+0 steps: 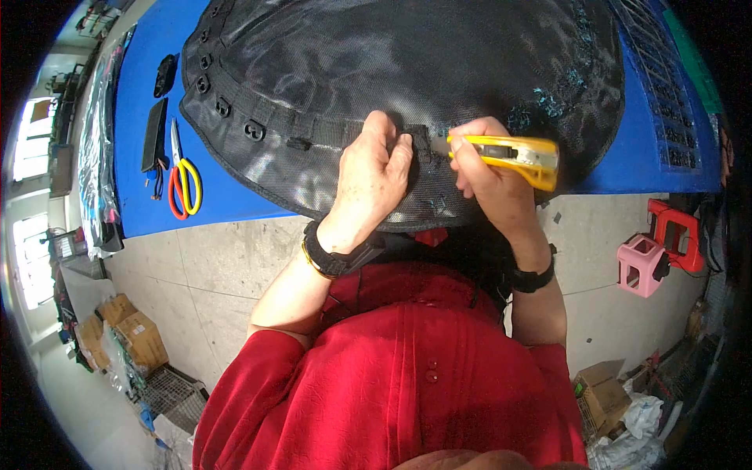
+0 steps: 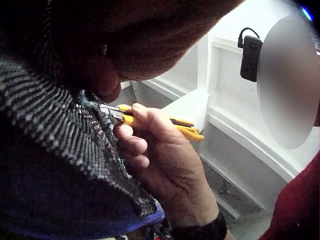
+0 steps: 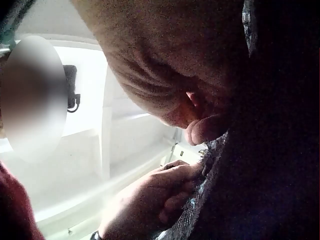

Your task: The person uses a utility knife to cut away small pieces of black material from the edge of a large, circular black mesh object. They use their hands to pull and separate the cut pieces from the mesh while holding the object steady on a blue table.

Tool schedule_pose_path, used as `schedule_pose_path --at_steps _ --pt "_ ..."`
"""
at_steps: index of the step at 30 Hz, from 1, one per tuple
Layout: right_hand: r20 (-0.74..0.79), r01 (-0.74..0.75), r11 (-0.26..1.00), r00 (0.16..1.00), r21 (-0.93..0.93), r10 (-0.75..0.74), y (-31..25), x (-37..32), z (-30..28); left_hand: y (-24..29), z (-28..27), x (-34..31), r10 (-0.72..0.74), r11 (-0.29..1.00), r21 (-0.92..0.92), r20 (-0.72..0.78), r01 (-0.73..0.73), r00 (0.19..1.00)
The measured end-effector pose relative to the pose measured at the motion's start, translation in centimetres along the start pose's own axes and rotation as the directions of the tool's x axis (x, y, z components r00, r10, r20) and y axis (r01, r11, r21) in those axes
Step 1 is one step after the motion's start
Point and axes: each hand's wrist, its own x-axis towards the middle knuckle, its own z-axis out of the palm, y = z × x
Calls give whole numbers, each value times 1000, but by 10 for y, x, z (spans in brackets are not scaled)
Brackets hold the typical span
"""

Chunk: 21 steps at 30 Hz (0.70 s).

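Observation:
A big rounded black mesh piece (image 1: 462,55) lies over the blue table, with a black webbing strap (image 1: 333,129) along its near side. My left hand (image 1: 366,172) pinches the strap between thumb and fingers near its end. From the right, my right hand (image 1: 497,188) grips a yellow utility knife (image 1: 540,160), its blade pointing left at the strap's end. In the left wrist view the metal blade (image 2: 109,111) meets the fabric edge close beside my left fingertips, among bluish loose threads (image 2: 86,100). The right wrist view is dark; the knife is mostly hidden there.
Scissors (image 1: 185,188) with red and yellow handles lie on the blue table (image 1: 235,200) to the left, near a black pouch-like piece (image 1: 154,137). Teal thread scraps (image 1: 544,102) are scattered over the mesh. A pink stool (image 1: 641,266) and cardboard boxes (image 1: 141,341) stand on the floor.

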Motion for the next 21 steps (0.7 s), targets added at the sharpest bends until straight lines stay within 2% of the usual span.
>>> schedule_pose_path --at_steps 9,11,14,17,21 --pt "6 70 997 998 -36 -70 3 -6 -1 1 0 1 -30 998 -47 -21 29 999" --pt "-2 49 998 999 -42 -49 2 -6 -1 6 -2 0 -38 996 -80 -13 37 999" --pt "-31 -5 1000 1000 -7 5 -2 -7 0 -8 5 3 132 988 -72 -62 -136 989" --pt "-73 -13 999 997 46 16 -4 -5 2 -1 1 1 27 998 -55 -7 -27 1000" --pt "-102 33 992 995 119 -21 -4 1 6 0 -1 0 3 999 -50 12 -2 1000"
